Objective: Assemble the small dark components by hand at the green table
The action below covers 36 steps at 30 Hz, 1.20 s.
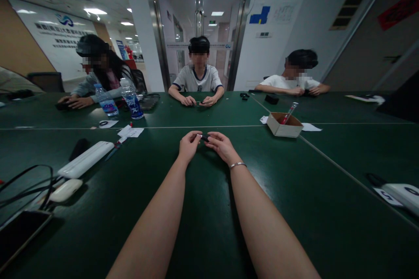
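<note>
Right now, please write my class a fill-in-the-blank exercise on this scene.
Counting the left hand and right hand, the number holding the small dark object is ____.
The silver bracelet sits at the wrist of the ____ hand.
The colour of the tabletop is dark ____.
From the wearer's view, both bottles are on the ____ side of the table.

Missing words: two; right; green; left.

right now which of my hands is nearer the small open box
Right: your right hand is left of the small open box, a gap between them; your left hand is farther left.
</note>
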Each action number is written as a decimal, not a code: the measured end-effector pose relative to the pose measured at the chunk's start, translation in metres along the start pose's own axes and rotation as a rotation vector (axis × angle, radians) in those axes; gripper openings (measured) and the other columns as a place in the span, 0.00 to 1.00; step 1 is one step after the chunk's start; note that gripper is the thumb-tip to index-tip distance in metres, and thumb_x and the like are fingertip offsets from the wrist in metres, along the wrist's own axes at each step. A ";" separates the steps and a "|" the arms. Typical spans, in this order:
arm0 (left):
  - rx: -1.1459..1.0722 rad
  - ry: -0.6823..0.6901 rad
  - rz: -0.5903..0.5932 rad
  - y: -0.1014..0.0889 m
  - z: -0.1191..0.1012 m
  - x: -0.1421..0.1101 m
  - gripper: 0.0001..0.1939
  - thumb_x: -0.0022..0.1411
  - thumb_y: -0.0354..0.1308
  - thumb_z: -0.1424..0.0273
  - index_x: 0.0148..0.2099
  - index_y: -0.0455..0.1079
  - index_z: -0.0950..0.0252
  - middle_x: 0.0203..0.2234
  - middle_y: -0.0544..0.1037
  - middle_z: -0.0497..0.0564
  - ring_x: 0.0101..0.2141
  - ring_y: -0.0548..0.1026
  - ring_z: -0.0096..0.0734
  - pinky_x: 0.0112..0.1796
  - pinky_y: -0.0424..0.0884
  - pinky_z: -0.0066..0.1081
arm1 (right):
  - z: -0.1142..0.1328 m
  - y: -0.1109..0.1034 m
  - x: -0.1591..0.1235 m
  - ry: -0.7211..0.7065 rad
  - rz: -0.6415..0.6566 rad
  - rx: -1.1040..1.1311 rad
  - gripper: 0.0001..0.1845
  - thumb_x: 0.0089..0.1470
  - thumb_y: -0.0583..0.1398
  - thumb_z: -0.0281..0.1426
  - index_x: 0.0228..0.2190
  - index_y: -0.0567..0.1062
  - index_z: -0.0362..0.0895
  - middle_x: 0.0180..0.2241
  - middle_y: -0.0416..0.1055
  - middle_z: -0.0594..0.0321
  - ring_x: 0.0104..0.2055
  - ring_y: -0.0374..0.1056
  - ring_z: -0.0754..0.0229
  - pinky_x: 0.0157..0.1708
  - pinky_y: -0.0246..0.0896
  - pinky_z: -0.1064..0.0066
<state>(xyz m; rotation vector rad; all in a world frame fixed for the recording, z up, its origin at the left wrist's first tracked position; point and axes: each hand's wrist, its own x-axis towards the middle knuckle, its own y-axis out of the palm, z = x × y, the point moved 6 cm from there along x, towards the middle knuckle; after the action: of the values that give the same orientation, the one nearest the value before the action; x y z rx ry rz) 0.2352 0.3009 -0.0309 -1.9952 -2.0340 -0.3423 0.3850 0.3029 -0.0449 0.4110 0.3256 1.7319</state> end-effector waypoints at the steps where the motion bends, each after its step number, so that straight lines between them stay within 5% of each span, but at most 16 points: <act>1: 0.005 -0.002 -0.002 0.000 0.000 0.000 0.10 0.59 0.58 0.68 0.42 0.75 0.65 0.37 0.78 0.54 0.36 0.75 0.33 0.35 0.73 0.30 | 0.000 0.000 0.000 0.001 0.004 -0.005 0.16 0.40 0.71 0.28 0.35 0.77 0.42 0.32 0.74 0.62 0.33 0.74 0.59 0.35 0.72 0.72; 8: 0.061 -0.013 -0.037 -0.003 0.003 0.000 0.10 0.61 0.57 0.65 0.42 0.74 0.65 0.34 0.77 0.52 0.33 0.75 0.31 0.34 0.72 0.29 | -0.004 -0.001 0.003 -0.014 0.031 -0.084 0.20 0.40 0.71 0.27 0.38 0.74 0.44 0.35 0.72 0.62 0.37 0.74 0.57 0.43 0.72 0.64; 13: 0.224 0.055 -0.152 -0.010 -0.004 -0.003 0.16 0.58 0.61 0.66 0.50 0.70 0.60 0.34 0.76 0.50 0.34 0.75 0.31 0.37 0.71 0.29 | -0.006 0.006 0.006 -0.096 -0.004 -0.520 0.16 0.40 0.68 0.23 0.35 0.74 0.42 0.33 0.74 0.62 0.37 0.72 0.58 0.45 0.68 0.63; 16: 0.327 0.032 -0.062 -0.004 -0.007 -0.006 0.12 0.57 0.63 0.68 0.45 0.72 0.61 0.35 0.77 0.50 0.35 0.75 0.31 0.39 0.71 0.30 | -0.006 0.010 0.006 -0.133 -0.047 -0.750 0.11 0.40 0.65 0.21 0.30 0.73 0.42 0.30 0.73 0.63 0.34 0.71 0.58 0.40 0.69 0.65; 20: 0.427 -0.034 0.001 0.001 -0.006 -0.011 0.07 0.57 0.63 0.66 0.39 0.73 0.61 0.37 0.78 0.50 0.37 0.76 0.33 0.40 0.71 0.31 | -0.010 0.013 0.003 -0.034 -0.054 -0.536 0.17 0.43 0.57 0.19 0.37 0.70 0.43 0.28 0.73 0.65 0.23 0.69 0.63 0.23 0.68 0.74; 25: 0.478 -0.112 -0.012 0.011 -0.008 -0.019 0.07 0.56 0.63 0.70 0.39 0.73 0.60 0.37 0.79 0.51 0.39 0.77 0.35 0.40 0.72 0.32 | -0.009 0.019 -0.007 0.090 -0.031 -0.267 0.11 0.47 0.58 0.22 0.36 0.67 0.43 0.23 0.71 0.67 0.20 0.70 0.63 0.21 0.69 0.76; 29: 0.300 -0.147 0.301 0.016 -0.037 -0.045 0.18 0.53 0.63 0.74 0.48 0.72 0.61 0.41 0.79 0.55 0.41 0.78 0.39 0.44 0.73 0.37 | 0.009 0.012 -0.039 0.082 0.052 -0.331 0.24 0.40 0.70 0.31 0.37 0.64 0.44 0.24 0.71 0.68 0.19 0.70 0.62 0.18 0.67 0.75; 32: 0.413 -0.160 0.572 -0.022 -0.077 -0.097 0.23 0.54 0.63 0.66 0.54 0.70 0.55 0.47 0.76 0.55 0.48 0.74 0.44 0.49 0.70 0.43 | 0.032 -0.008 -0.091 0.148 0.125 -0.393 0.32 0.36 0.73 0.42 0.37 0.62 0.46 0.29 0.72 0.64 0.19 0.69 0.60 0.16 0.66 0.73; 34: 0.631 -0.181 0.657 -0.074 -0.095 -0.138 0.20 0.54 0.62 0.61 0.50 0.73 0.51 0.50 0.75 0.52 0.51 0.72 0.46 0.53 0.66 0.48 | 0.054 -0.033 -0.138 0.206 0.123 -0.470 0.29 0.40 0.71 0.47 0.33 0.62 0.46 0.35 0.73 0.57 0.20 0.69 0.61 0.16 0.64 0.72; 36: 0.829 -0.200 0.568 -0.141 -0.103 -0.172 0.18 0.51 0.64 0.59 0.47 0.74 0.44 0.52 0.74 0.45 0.55 0.68 0.47 0.56 0.59 0.55 | 0.079 -0.069 -0.188 0.244 0.046 -0.572 0.25 0.45 0.68 0.50 0.32 0.65 0.46 0.40 0.72 0.50 0.23 0.69 0.61 0.21 0.68 0.67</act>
<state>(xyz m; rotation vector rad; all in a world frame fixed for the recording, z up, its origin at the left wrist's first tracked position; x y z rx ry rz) 0.0994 0.1000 0.0075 -1.9340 -1.2523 0.7181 0.5136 0.1314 -0.0214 -0.2106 -0.0167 1.8321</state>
